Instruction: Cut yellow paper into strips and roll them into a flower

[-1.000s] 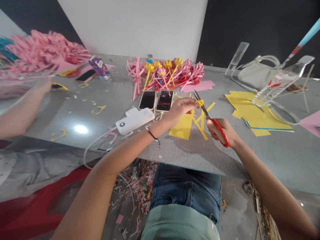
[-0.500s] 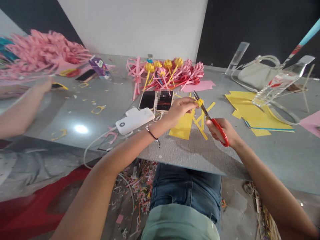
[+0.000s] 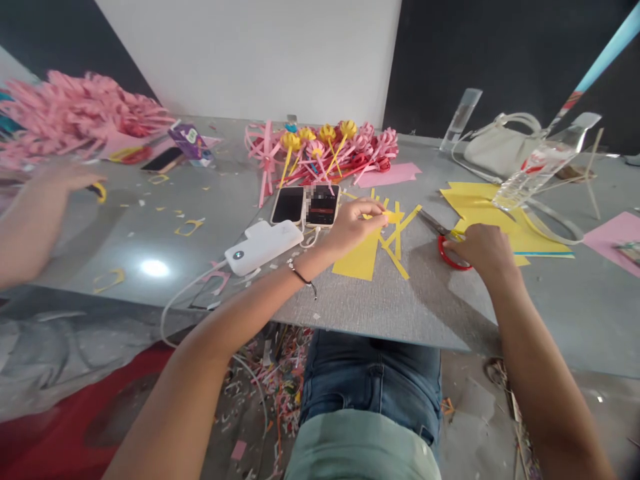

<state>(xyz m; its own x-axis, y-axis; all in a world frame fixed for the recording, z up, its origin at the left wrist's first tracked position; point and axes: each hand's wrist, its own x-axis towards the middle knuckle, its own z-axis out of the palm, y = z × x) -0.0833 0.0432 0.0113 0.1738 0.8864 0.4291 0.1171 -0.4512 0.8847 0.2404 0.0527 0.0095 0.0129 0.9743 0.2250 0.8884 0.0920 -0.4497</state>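
Your left hand (image 3: pixel 354 227) pinches small yellow paper piece (image 3: pixel 393 217), lifted clear for handling; right hand (image 3: pixel 481 248) grips red scissors (image 3: pixel 447 241) flat on tabletop (image 3: pixel 350 300).

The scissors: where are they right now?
The red-handled scissors lie flat on the grey table, right of centre, under the right hand, between the yellow strips and the yellow sheets.

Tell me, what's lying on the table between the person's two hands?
In the head view, loose yellow paper strips lie on the grey mat between the left hand, pinching a small yellow piece, and the right hand on the red-handled scissors.
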